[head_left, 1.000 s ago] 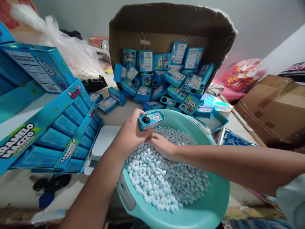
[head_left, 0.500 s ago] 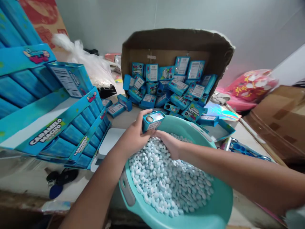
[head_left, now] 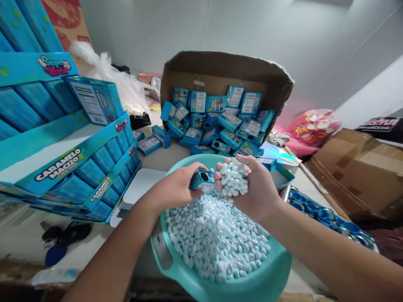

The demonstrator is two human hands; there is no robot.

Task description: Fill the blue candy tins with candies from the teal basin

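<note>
My left hand (head_left: pixel 178 186) grips a small blue candy box (head_left: pixel 201 184) by its sides, over the far left part of a turquoise tub (head_left: pixel 277 277). A dark round hole shows in the box's top. Close to its right side, my right hand (head_left: pixel 260 191) is palm up and cupped around a heap of pale blue candies (head_left: pixel 233 179). A few of these sit right at the box's edge. Below both hands, many loose pale candies (head_left: pixel 217 235) fill much of the tub.
Behind the tub, a cardboard box (head_left: pixel 270 71) lies open with several blue candy boxes (head_left: pixel 229 121). Stacked display cases (head_left: pixel 53 167) stand left, beside a white flat device (head_left: pixel 141 186). Blue ring-shaped pieces (head_left: pixel 324 216) lie right, near a brown carton (head_left: pixel 349 167).
My right hand has come up out of the candies and turned palm up with a heap in it. My left hand has lowered and tilted the candy box towards it. The view has shifted slightly.
</note>
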